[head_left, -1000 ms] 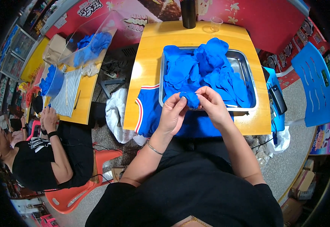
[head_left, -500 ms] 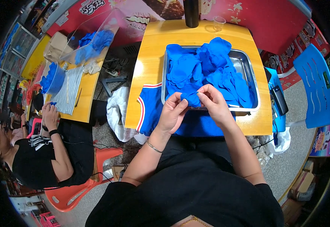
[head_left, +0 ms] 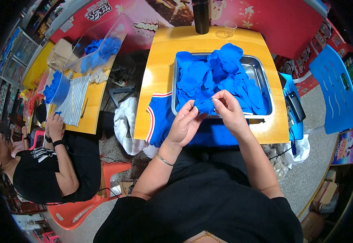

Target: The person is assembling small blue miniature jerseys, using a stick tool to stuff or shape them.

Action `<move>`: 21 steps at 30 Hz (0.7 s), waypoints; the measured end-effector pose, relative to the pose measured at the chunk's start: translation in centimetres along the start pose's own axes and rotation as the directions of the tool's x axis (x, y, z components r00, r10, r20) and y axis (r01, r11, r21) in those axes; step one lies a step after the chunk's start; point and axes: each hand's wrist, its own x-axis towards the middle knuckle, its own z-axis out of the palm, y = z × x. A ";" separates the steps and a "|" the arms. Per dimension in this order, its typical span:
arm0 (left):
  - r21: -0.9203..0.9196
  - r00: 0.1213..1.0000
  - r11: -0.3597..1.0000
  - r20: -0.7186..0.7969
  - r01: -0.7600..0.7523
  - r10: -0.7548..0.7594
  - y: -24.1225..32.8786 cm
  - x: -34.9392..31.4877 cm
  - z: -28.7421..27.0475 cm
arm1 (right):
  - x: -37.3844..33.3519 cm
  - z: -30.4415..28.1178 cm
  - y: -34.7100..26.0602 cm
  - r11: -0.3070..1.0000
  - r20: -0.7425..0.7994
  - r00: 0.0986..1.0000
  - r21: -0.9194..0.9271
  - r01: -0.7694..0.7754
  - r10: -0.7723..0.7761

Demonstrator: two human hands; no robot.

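Between my two hands is a small blue cloth piece (head_left: 204, 106), stretched in front of the near edge of a metal tray (head_left: 254, 69). My left hand (head_left: 184, 124), a bangle on its wrist, pinches the piece's left end between thumb and finger. The right-hand end is pinched by my right hand (head_left: 230, 114). Just beyond, the tray holds a heap of blue cloth pieces (head_left: 194, 77) with rounded edges, some rising above the rim. A blue garment with red and white trim (head_left: 162, 118) lies partly under the tray.
The yellow table (head_left: 160, 56) carries a dark bottle (head_left: 201, 17) and a clear cup (head_left: 230, 29) at its far edge. A blue chair (head_left: 333, 87) stands right. At left, a co-worker (head_left: 59, 174) sits by another table with a blue basket (head_left: 59, 93) and a clear bin (head_left: 99, 56).
Both my hands keep their pinch on the cloth piece, which now looks flatter and more spread between the fingers. The whole view has shifted slightly.
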 end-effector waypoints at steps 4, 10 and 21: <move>0.040 0.995 0.999 0.103 0.014 -0.018 0.3 0.5 -1.4 | -0.9 0.5 -1.0 0.999 0.040 0.999 -0.011 0.032 -0.032; 0.088 0.999 0.995 -0.028 0.037 -0.035 1.5 1.4 0.2 | 0.1 0.1 -2.6 1.000 0.063 0.998 -0.010 0.001 -0.001; 0.292 1.000 0.956 0.004 -0.006 0.005 2.5 4.3 0.1 | 3.9 -0.5 -3.7 0.960 0.075 0.968 -0.133 0.248 -0.240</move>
